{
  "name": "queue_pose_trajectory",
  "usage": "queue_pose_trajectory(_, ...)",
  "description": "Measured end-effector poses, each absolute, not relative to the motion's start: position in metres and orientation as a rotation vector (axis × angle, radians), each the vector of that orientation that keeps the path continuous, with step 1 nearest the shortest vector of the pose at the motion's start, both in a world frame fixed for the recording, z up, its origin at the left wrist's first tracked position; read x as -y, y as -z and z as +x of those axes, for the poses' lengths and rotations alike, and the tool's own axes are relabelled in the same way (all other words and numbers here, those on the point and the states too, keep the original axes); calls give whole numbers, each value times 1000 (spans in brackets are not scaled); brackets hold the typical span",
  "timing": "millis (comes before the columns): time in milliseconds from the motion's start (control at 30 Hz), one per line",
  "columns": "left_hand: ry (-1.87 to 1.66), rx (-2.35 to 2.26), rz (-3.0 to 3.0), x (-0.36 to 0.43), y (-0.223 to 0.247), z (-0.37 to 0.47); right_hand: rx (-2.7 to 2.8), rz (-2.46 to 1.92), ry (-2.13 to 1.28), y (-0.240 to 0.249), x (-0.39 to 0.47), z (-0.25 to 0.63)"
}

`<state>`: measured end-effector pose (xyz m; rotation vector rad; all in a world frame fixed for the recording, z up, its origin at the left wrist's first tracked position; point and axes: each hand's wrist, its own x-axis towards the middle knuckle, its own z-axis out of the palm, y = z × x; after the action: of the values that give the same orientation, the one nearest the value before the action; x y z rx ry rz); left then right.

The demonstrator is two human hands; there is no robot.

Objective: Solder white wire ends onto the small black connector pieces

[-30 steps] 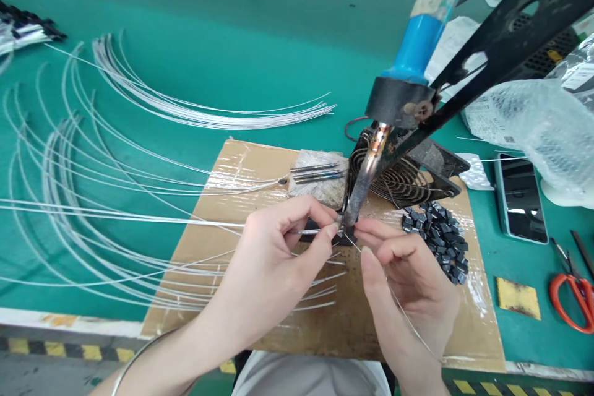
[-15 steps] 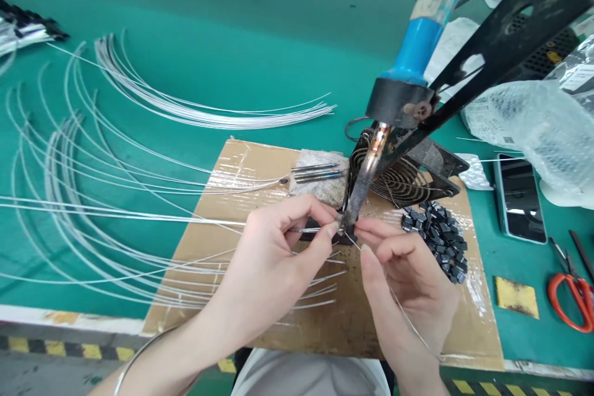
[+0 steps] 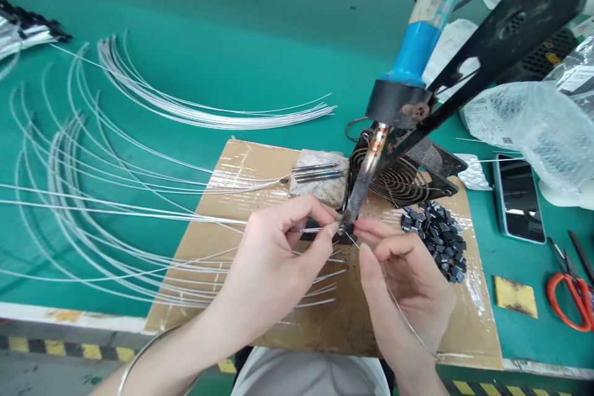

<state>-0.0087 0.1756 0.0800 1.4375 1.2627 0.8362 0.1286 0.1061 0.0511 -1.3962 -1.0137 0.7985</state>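
Note:
My left hand is closed in a pinch on thin white wires, which trail off to the left. Its fingertips hold the wire ends right beside the tip of a soldering iron with a blue handle. On the other side of the tip, my right hand pinches a thin strand of solder wire between thumb and fingers. The strand's end reaches the iron's tip, and its tail runs down over the palm. The joint itself is too small to make out. A small black block lies under the fingertips.
A black bracket carries the iron. Behind it stands a fan. Black small parts are heaped on the cardboard. Rightward lie a phone, a yellow sponge and scissors. More white wires lie left.
Both hands keep nearly the same pose at the iron's tip. The white wires trailing left from my left hand have spread slightly apart.

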Motion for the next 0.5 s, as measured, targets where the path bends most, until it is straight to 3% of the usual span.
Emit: queue_pose_trajectory(500,-869,-1264,1456,-174,-80,-9,1104,-1399,-731,-48,-105,130)
